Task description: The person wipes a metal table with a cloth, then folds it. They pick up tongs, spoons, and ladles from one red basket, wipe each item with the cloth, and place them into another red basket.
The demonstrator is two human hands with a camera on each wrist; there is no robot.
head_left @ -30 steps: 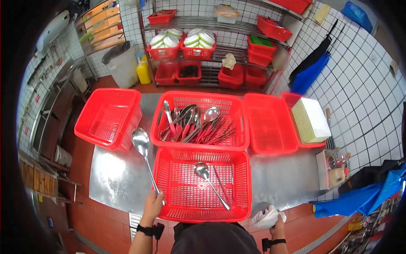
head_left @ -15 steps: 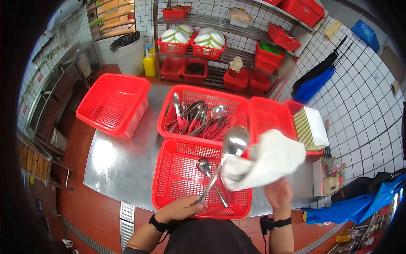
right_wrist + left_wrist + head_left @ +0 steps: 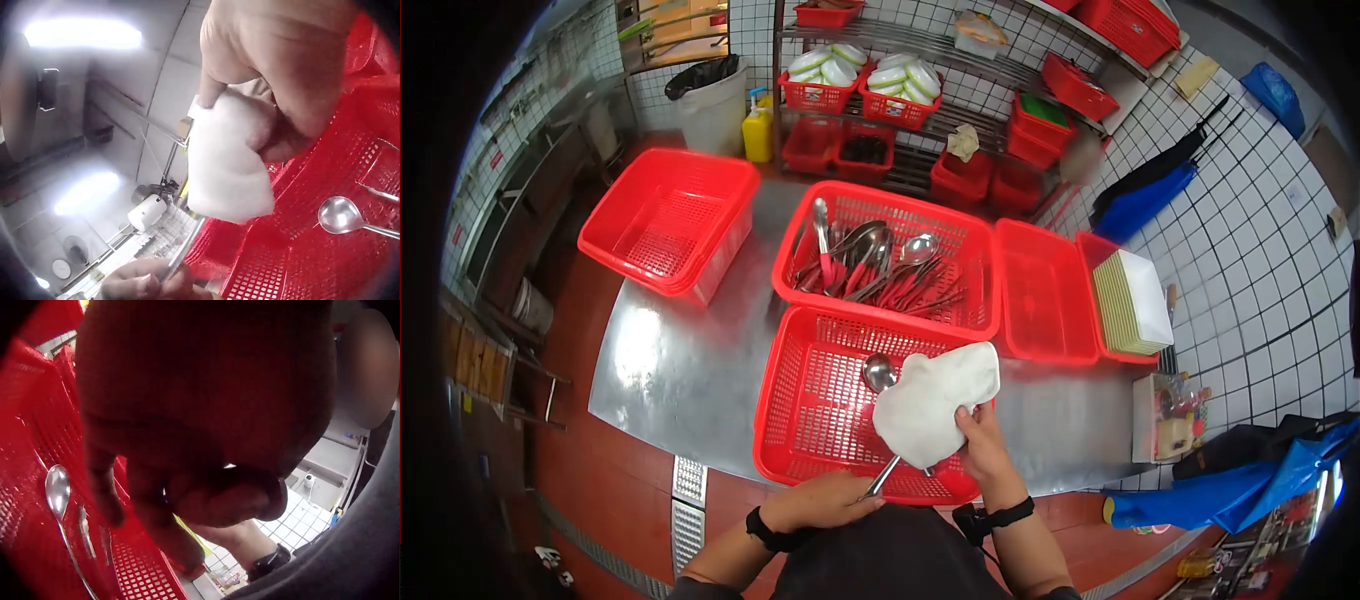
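Observation:
My left hand (image 3: 825, 500) grips the handle of a large metal serving spoon (image 3: 882, 478) over the near edge of the front red basket (image 3: 776, 405). A white cloth (image 3: 930, 400) covers the spoon's bowl, pinched round it by my right hand (image 3: 988, 450). In the right wrist view the handle comes out below the folded cloth (image 3: 228, 165). Another metal spoon (image 3: 58, 490) lies inside the front basket, partly behind the cloth in the head view. Beyond, a second red basket (image 3: 990, 290) contains several spoons and red-handled utensils (image 3: 865, 265).
An empty-looking red basket (image 3: 740, 215) stands at the table's left. To the right are a red tray (image 3: 1050, 300) and a stack of pale rectangular plates (image 3: 1135, 300). The steel table (image 3: 670, 370) has a condiment box (image 3: 1165, 420) near its right edge. Shelving stands behind.
The spoon in my left hand has come from the left to over the front basket. My right hand has brought the cloth up from the right side and onto the spoon's bowl.

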